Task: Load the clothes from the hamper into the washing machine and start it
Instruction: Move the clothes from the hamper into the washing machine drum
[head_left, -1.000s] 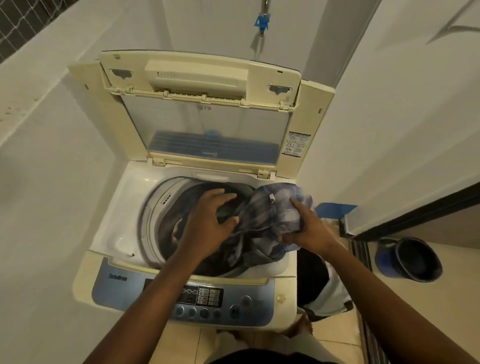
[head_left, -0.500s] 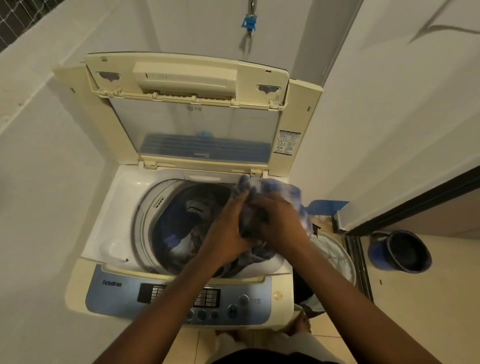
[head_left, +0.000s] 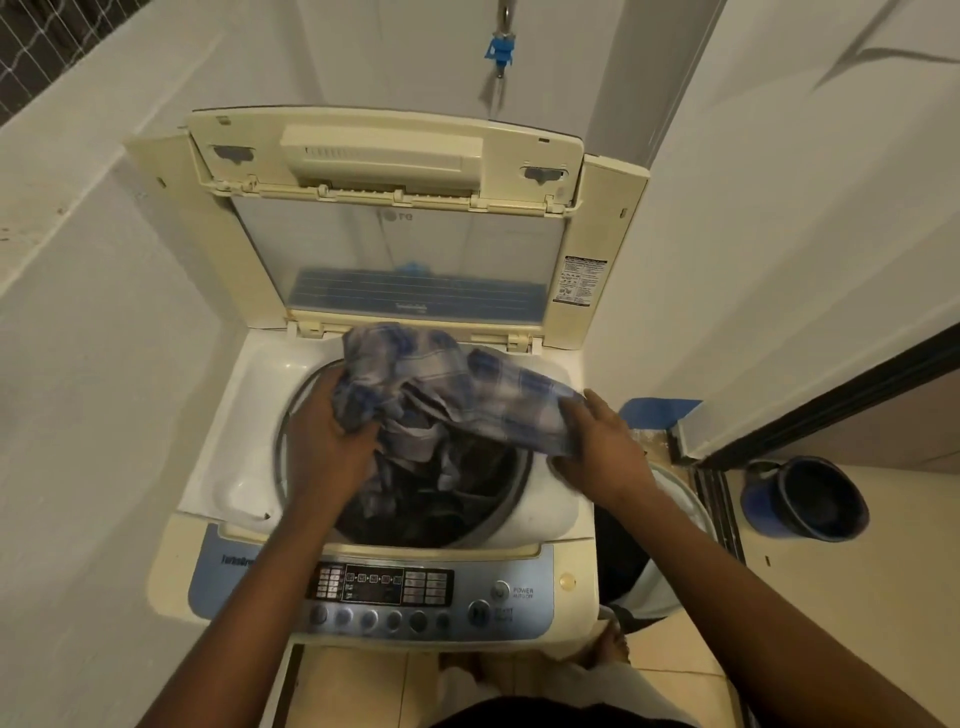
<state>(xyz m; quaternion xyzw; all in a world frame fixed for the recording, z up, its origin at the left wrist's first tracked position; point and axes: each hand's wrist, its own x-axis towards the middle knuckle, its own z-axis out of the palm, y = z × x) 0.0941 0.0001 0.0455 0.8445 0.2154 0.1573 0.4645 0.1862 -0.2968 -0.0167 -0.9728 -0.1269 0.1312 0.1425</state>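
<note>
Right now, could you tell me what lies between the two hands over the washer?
In the head view, the plaid shirt stretches between the left hand and right hand, above the drum opening.

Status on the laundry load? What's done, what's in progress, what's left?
Done: the washer lid is up and dark clothes already lie in the drum.

In hand: the left hand and right hand hold a blue plaid shirt spread over the drum opening, not yet dropped in.

Left: release the shirt, check the hamper at right (contents mostly hidden), shut the lid, press the buttons on the control panel.
</note>
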